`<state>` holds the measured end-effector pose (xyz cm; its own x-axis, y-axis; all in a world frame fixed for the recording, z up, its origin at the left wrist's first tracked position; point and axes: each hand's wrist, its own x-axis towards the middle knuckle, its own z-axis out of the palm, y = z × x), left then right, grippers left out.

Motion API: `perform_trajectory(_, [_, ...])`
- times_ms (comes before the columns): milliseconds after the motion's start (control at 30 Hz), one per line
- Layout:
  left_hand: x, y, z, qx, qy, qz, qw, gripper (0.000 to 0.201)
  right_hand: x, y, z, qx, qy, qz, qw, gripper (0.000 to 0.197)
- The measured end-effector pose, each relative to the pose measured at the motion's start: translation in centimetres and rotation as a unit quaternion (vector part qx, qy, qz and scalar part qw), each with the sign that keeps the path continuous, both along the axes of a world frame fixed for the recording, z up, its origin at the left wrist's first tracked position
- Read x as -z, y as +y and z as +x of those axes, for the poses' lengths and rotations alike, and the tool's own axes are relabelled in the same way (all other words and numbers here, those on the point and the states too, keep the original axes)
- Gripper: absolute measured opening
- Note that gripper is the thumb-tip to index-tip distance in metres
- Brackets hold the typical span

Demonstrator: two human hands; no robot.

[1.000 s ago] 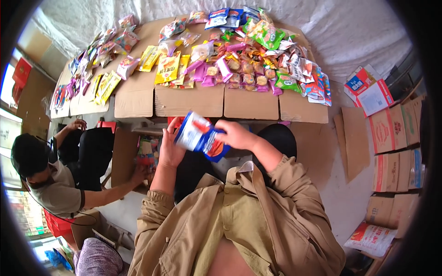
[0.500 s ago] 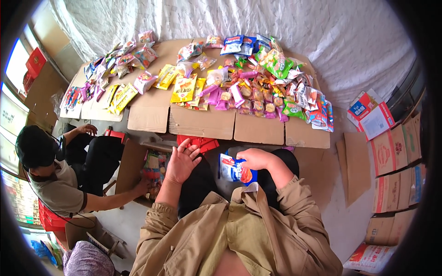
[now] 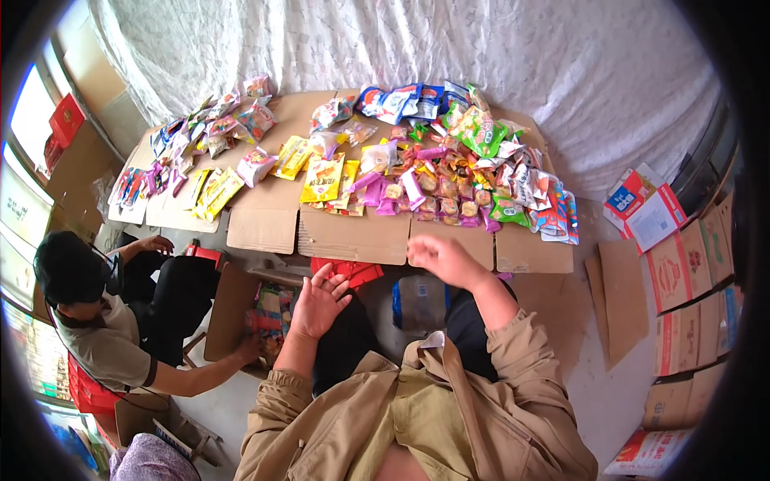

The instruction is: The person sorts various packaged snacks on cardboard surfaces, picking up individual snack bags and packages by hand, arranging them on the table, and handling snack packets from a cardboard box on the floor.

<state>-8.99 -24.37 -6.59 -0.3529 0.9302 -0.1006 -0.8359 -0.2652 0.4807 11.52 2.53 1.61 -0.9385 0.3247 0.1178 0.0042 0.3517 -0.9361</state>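
Note:
My left hand [image 3: 321,305] is raised above my left thigh, palm up, its fingers spread and holding nothing. In front of the cardboard-covered table's near edge, my right hand [image 3: 445,259] has loosely bent fingers and nothing in it. Blue snack packets [image 3: 397,103] lie at the back of the table. Closer in are yellow packets [image 3: 323,178], small purple-wrapped snacks [image 3: 413,188] and green bags [image 3: 479,132]. Low between my knees is a clear plastic-wrapped bundle [image 3: 423,303] with blue edges. A red box [image 3: 353,274] sits partly under the table edge.
On the left a seated co-worker [image 3: 104,313] reaches into an open carton [image 3: 228,309] holding colourful packets. Stacked cartons [image 3: 682,272] line the right side, with loose cardboard sheets [image 3: 622,297] beside them. A white sheet [image 3: 401,40] hangs behind the table.
The blue packet has left my right hand and another blue packet now lies at the table's back. My right hand has moved up toward the table edge; my left has barely moved.

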Motion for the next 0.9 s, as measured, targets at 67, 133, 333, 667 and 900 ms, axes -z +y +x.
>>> perform_trajectory(67, [0.0, -0.2, 0.1, 0.001, 0.0, -0.006, 1.0, 0.058, 0.5, -1.2, 2.4, -0.026, -0.087, 0.064, 0.994, 0.027])
perform_trajectory(133, [-0.2, -0.1, 0.1, 0.009, -0.01, -0.01, 1.0, 0.058, 3.8, -0.8, 5.6, -0.017, -0.107, 0.035, 0.993, 0.027])
perform_trajectory(333, [0.1, 0.0, -0.4, 0.008, -0.016, -0.006, 1.0, 0.058, 7.2, 0.9, 13.5, 0.185, -0.134, 0.127, 0.965, 0.026])
perform_trajectory(667, [1.0, 1.7, 0.5, 0.046, 0.002, 0.035, 0.998, 0.059, 6.8, -0.6, 14.6, 0.227, -0.045, 0.27, 0.935, 0.016])
perform_trajectory(900, [0.4, 1.0, 1.2, 0.024, 0.001, 0.012, 1.0, 0.057, 7.6, -0.3, 15.6, 0.216, -0.027, 0.259, 0.941, 0.015])
